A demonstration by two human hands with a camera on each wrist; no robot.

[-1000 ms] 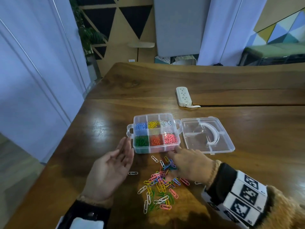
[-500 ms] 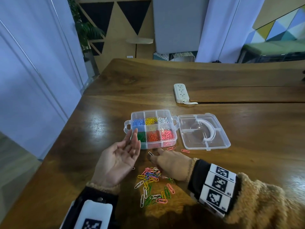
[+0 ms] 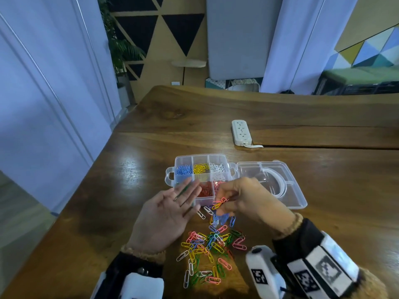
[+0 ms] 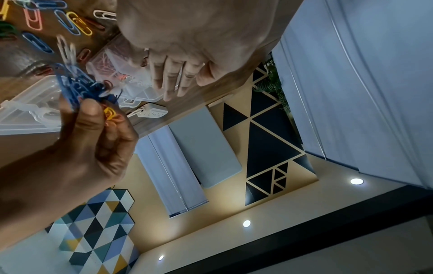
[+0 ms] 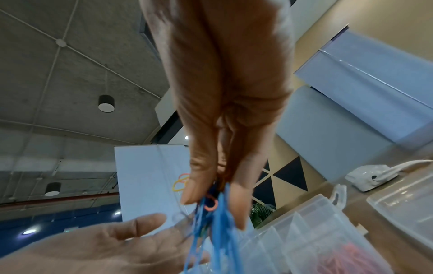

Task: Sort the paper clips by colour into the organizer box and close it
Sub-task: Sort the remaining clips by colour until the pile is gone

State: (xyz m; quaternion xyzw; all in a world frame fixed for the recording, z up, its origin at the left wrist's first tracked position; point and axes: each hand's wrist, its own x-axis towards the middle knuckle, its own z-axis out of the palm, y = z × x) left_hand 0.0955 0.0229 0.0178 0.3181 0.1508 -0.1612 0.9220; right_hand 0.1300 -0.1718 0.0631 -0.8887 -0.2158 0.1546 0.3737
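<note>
Clips (image 3: 219,213) in blue, pink and yellow hang pinched in your right hand (image 3: 248,198), raised just above the loose pile (image 3: 210,249) at 6 o'clock and just short of the organizer box (image 3: 201,172), whose near edge sits at 12 o'clock from the pile. Your left hand (image 3: 167,214) lies flat, palm up, fingers straight, its fingertips over the box's near-left corner. Lid (image 3: 272,182) lies open at 3 o'clock of the box, with bare table (image 3: 345,190) beyond it.

R hand (image 3: 244,199) pinches clip bunch (image 3: 219,209) above pile (image 3: 209,249); L palm (image 3: 166,214) flat, by box (image 3: 200,167).
</note>
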